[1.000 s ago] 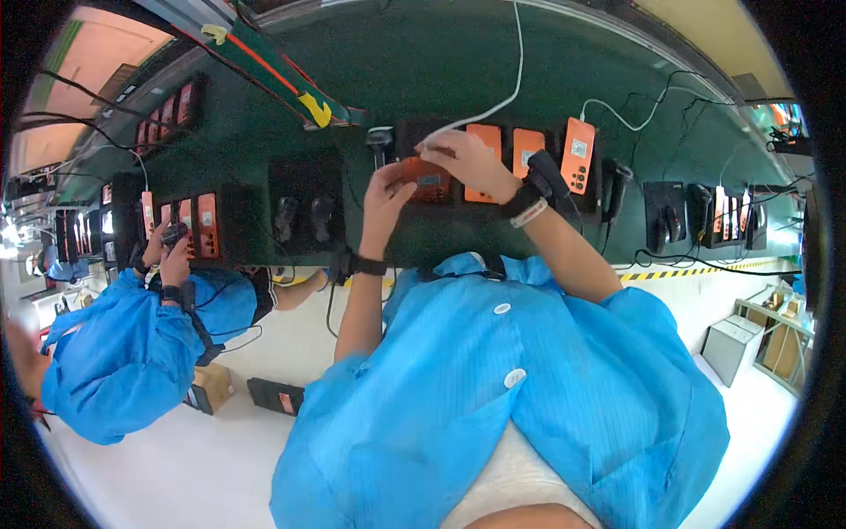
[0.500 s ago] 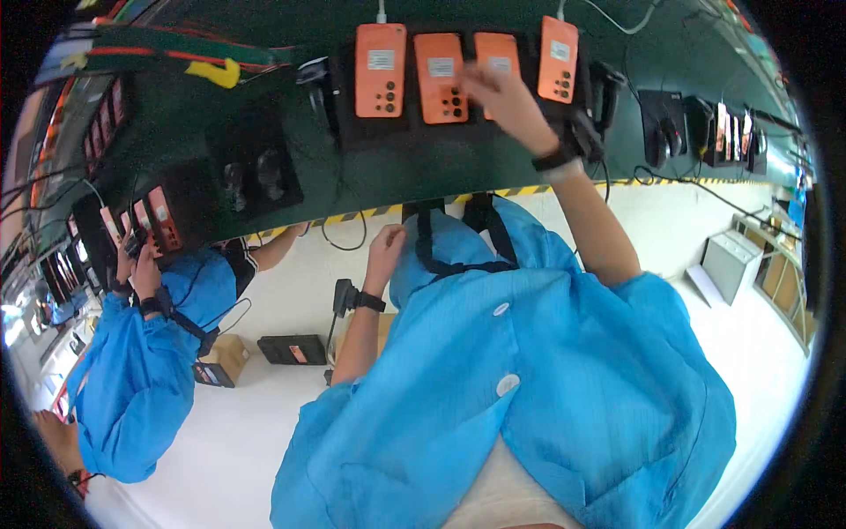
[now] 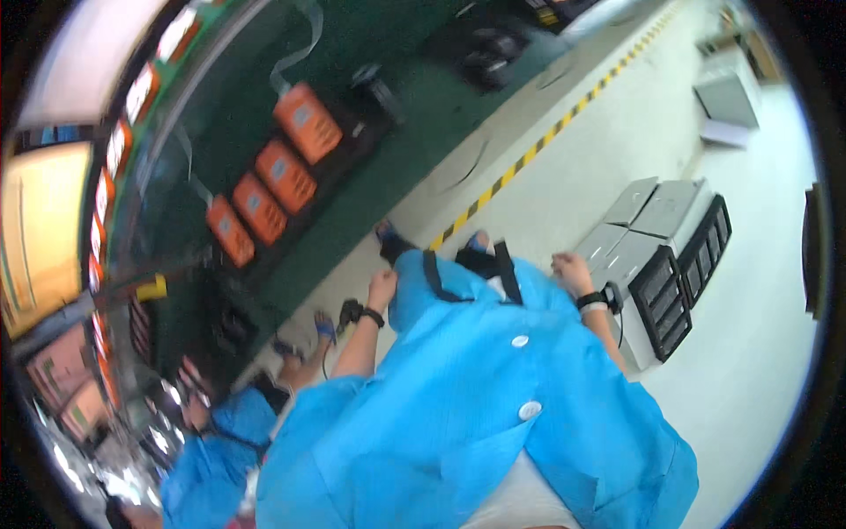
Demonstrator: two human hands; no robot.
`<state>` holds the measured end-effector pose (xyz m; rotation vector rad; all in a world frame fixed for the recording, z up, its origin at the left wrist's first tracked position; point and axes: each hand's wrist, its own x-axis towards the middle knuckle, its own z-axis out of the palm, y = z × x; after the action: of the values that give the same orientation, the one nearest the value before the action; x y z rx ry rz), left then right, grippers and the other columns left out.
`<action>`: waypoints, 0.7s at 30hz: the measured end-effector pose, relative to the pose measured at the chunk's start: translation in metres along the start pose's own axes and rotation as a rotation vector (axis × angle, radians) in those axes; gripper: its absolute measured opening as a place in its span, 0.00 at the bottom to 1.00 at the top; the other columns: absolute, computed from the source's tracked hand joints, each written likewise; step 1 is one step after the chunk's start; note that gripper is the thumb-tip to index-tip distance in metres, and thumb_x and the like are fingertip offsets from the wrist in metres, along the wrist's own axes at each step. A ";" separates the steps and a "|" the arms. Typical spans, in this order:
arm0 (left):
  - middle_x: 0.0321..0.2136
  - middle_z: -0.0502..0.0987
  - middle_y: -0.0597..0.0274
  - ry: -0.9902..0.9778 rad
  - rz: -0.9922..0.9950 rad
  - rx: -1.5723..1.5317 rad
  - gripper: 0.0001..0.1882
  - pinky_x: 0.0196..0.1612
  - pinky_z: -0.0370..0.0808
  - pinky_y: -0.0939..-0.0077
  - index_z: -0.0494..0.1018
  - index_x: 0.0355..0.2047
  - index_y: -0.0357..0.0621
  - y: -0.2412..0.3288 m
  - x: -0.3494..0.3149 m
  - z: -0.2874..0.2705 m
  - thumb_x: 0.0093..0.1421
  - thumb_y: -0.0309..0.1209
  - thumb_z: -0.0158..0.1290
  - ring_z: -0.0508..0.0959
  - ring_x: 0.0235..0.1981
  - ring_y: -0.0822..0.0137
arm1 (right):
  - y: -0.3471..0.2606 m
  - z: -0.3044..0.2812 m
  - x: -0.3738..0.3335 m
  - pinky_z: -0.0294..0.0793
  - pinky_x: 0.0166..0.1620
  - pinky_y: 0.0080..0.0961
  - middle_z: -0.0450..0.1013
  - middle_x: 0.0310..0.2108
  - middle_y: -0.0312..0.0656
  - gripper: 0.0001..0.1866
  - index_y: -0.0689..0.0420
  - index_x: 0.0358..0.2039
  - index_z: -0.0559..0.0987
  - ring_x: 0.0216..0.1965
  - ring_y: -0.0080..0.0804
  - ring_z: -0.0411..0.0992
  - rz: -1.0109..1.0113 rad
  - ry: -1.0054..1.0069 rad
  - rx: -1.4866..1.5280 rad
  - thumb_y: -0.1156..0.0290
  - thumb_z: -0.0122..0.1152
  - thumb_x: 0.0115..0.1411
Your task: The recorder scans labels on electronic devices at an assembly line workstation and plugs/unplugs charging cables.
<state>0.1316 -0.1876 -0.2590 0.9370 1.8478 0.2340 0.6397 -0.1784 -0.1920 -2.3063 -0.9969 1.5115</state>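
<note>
Four orange smartphones [image 3: 260,210] lie on the table [image 3: 233,66], upper left. Near centre, the left hand's [image 3: 382,288] grip is unclear; the right hand [image 3: 574,274] looks loosely open, empty. Seemingly between handlings; phone contact requires reaching upper left.

Four orange phones [image 3: 286,176] lie backs up in a slanted row, both end ones plugged in.

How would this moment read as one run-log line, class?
Left hand: beside blue smock, nothing visibly held | Right hand: by grey boxes, contact unclear | Orange phones: four in a row, two cabled
</note>
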 end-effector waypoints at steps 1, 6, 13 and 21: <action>0.42 0.81 0.41 -0.030 0.013 0.033 0.22 0.51 0.74 0.58 0.77 0.45 0.36 0.024 0.008 0.011 0.65 0.44 0.51 0.80 0.48 0.48 | 0.023 -0.014 -0.004 0.77 0.39 0.31 0.80 0.33 0.44 0.17 0.64 0.45 0.81 0.34 0.33 0.77 0.019 0.024 0.130 0.64 0.56 0.63; 0.45 0.80 0.42 -0.364 0.382 0.264 0.21 0.53 0.74 0.61 0.74 0.50 0.34 0.172 0.040 0.061 0.65 0.39 0.49 0.79 0.49 0.51 | 0.052 -0.037 0.023 0.77 0.40 0.31 0.81 0.32 0.42 0.17 0.62 0.41 0.83 0.32 0.30 0.78 -0.019 0.029 0.276 0.61 0.61 0.60; 0.40 0.80 0.55 -0.444 0.690 0.225 0.21 0.46 0.75 0.70 0.75 0.48 0.36 0.383 0.088 0.155 0.64 0.41 0.54 0.79 0.41 0.66 | -0.030 -0.078 0.124 0.78 0.43 0.32 0.82 0.36 0.45 0.21 0.63 0.46 0.81 0.36 0.33 0.80 -0.269 -0.137 0.093 0.59 0.59 0.62; 0.36 0.80 0.57 -0.483 0.836 0.140 0.18 0.45 0.75 0.71 0.74 0.47 0.36 0.602 0.155 0.255 0.65 0.39 0.53 0.79 0.39 0.68 | -0.110 -0.250 0.228 0.78 0.43 0.29 0.80 0.38 0.41 0.21 0.59 0.51 0.79 0.37 0.27 0.77 -0.225 -0.193 0.178 0.58 0.57 0.64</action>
<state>0.6168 0.2667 -0.1629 1.6672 0.9665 0.3458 0.8672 0.0950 -0.1898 -1.8875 -1.0795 1.6753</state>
